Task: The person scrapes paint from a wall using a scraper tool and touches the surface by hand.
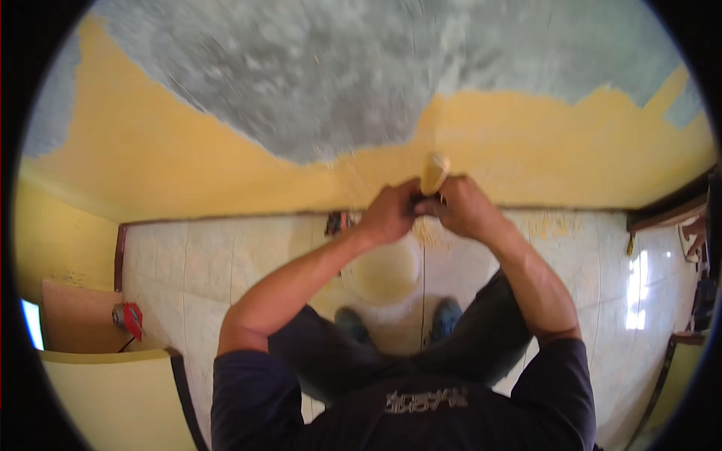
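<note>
Both hands meet in front of the yellow wall (pixel 496 143), above a pale round bucket (pixel 385 270) on the floor. A small tool with a yellowish, rounded end (pixel 435 173) points up from between them. My right hand (pixel 468 207) has its fingers wrapped round the lower part of this tool. Close against it, my left hand (pixel 391 213) has its fingers bent inward; a dark patch lies between the hands, and what the left fingers hold there is too small to make out.
Grey bare patches (pixel 301 75) cover the upper wall. Yellowish crumbs (pixel 553 225) lie on the tiled floor (pixel 210 263) by the wall's foot. A dark red item (pixel 338 222) sits left of the bucket. A red object (pixel 132 319) is at the far left.
</note>
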The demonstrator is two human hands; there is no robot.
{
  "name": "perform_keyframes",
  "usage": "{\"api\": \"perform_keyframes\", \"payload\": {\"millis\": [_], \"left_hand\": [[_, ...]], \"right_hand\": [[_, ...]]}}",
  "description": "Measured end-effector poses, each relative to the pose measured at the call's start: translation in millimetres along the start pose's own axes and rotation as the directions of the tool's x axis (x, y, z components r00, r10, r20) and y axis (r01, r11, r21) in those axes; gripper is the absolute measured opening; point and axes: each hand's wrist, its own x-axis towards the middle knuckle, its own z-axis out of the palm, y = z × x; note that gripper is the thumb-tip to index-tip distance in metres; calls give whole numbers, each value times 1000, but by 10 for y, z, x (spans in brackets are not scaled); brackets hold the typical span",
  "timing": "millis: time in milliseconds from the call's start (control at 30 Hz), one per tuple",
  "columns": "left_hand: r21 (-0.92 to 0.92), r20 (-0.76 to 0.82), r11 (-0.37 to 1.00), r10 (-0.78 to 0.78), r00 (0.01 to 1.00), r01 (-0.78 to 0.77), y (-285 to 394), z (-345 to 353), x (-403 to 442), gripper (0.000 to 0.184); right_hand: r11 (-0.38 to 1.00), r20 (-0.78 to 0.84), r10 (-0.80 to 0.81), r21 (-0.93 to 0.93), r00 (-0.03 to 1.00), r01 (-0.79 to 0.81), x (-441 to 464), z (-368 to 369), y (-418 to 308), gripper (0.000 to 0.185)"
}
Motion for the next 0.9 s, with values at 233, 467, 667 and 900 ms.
{"api": "perform_keyframes", "payload": {"millis": [233,467,667,900], "left_hand": [[21,-58,959,-283,958,284,-1551,623,-434,16],[-202,78,978,-45,996,60,-2744,1169,-846,19],[346,299,917,-308,903,198,-2752,1264,-759,22],[664,565,746,-451,691,-57,-1739,678,-419,23]], "right_hand": [[940,115,142,-327,983,-98,-298,-256,-293,55],[946,289,213,-300,933,-124,-257,-336,-104,58],[942,300,238,-302,924,-144,-360,-376,-233,61],[953,352,205,-285,913,-105,-357,-340,-373,63]]}}
